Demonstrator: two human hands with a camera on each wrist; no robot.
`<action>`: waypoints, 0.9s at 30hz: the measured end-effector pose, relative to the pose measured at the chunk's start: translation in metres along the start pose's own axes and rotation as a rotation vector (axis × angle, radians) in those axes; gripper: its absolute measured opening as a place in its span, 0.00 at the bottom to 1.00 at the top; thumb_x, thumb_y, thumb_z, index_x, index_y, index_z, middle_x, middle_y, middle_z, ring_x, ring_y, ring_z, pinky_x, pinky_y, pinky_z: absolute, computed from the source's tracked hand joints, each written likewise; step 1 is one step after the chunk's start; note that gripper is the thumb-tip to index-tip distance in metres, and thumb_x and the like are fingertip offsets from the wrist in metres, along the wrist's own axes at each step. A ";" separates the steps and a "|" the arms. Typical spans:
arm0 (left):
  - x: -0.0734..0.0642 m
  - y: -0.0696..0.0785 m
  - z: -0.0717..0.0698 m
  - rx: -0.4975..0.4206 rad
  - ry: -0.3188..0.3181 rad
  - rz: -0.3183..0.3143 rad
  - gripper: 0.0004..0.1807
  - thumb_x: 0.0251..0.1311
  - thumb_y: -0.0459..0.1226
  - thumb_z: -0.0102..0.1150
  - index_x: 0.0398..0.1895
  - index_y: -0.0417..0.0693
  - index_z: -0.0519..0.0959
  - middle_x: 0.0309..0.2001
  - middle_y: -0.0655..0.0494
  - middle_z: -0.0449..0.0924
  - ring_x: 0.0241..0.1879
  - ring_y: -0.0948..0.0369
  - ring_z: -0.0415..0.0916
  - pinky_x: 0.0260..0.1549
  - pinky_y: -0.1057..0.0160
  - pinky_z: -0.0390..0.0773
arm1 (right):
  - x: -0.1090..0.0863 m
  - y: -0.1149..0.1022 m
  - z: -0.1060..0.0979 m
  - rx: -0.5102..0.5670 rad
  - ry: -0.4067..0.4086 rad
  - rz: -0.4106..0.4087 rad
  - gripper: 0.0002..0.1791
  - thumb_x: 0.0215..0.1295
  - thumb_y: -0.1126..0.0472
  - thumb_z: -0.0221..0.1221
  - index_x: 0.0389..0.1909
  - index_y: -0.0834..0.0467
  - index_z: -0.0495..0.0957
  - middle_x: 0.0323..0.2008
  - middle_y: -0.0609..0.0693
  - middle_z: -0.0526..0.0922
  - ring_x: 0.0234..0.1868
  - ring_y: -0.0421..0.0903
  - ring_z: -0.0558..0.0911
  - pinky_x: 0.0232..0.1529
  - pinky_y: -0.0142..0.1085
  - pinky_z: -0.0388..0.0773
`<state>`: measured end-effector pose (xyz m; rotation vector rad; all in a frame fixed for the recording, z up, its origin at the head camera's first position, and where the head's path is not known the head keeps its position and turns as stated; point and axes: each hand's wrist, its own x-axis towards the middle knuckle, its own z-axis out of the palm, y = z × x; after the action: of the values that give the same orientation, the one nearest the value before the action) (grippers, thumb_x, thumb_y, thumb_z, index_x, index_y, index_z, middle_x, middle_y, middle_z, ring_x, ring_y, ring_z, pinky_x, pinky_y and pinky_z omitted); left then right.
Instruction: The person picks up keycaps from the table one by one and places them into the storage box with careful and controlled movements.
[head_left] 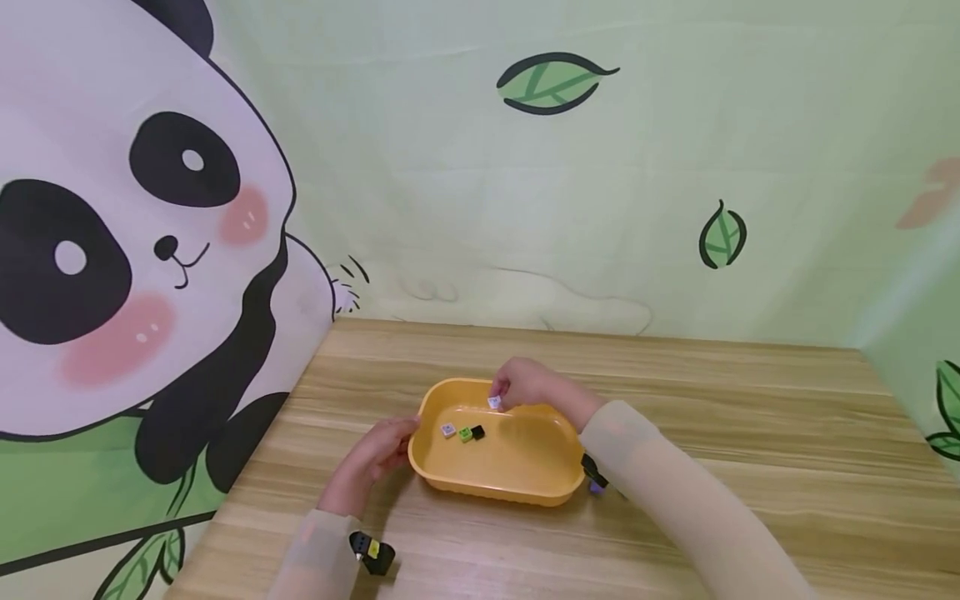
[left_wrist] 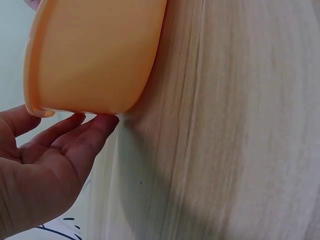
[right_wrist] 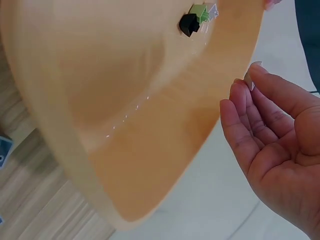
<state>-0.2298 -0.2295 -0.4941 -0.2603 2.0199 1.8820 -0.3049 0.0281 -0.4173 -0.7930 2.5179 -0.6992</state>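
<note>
My right hand (head_left: 523, 382) is over the far rim of a yellow-orange tray (head_left: 510, 467), pinching a small white block (head_left: 494, 402) between thumb and fingertips. In the right wrist view only a thin edge of this block (right_wrist: 251, 80) shows between them. On the tray floor, toward the left, lie a white block (head_left: 448, 430), a green block (head_left: 465, 434) and a black block (head_left: 478, 432); the green and black ones sit side by side. At the tray's left end, my left hand (left_wrist: 55, 162) grips it, thumb at the rim and fingertips against the outer wall.
A small purple piece (head_left: 596, 487) lies on the wooden table (head_left: 480, 550) just outside the tray's right end, partly behind the right wrist's black camera (head_left: 594, 471). A printed cloth with a panda (head_left: 142, 250) and leaves rises behind the table and along its left side.
</note>
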 end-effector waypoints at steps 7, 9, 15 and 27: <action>-0.002 0.000 -0.002 -0.006 -0.002 0.005 0.28 0.79 0.38 0.44 0.69 0.20 0.63 0.43 0.54 0.88 0.38 0.68 0.82 0.37 0.69 0.84 | 0.010 -0.005 0.008 -0.025 -0.062 -0.011 0.10 0.60 0.70 0.68 0.43 0.64 0.86 0.39 0.54 0.89 0.37 0.41 0.81 0.40 0.27 0.79; -0.002 0.000 -0.002 -0.007 0.002 0.001 0.28 0.79 0.38 0.44 0.69 0.20 0.64 0.43 0.54 0.88 0.37 0.69 0.82 0.37 0.69 0.84 | 0.014 -0.008 0.011 -0.038 -0.089 -0.020 0.09 0.60 0.70 0.68 0.42 0.64 0.86 0.38 0.53 0.88 0.35 0.39 0.79 0.38 0.26 0.77; -0.002 -0.001 -0.003 -0.015 0.002 0.005 0.27 0.79 0.38 0.44 0.67 0.20 0.65 0.41 0.55 0.88 0.37 0.68 0.82 0.37 0.69 0.83 | 0.024 -0.015 0.022 -0.034 -0.164 -0.056 0.08 0.61 0.70 0.68 0.42 0.63 0.85 0.35 0.50 0.86 0.33 0.36 0.74 0.34 0.23 0.71; 0.001 0.000 0.001 -0.031 0.003 0.001 0.26 0.78 0.38 0.43 0.67 0.22 0.66 0.39 0.59 0.87 0.36 0.69 0.81 0.37 0.70 0.83 | 0.032 -0.023 0.027 -0.014 -0.246 -0.124 0.09 0.61 0.70 0.67 0.43 0.65 0.85 0.38 0.54 0.89 0.33 0.34 0.77 0.35 0.21 0.74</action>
<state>-0.2303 -0.2288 -0.4944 -0.2701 1.9940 1.9160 -0.3060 -0.0164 -0.4327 -0.9831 2.2701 -0.5852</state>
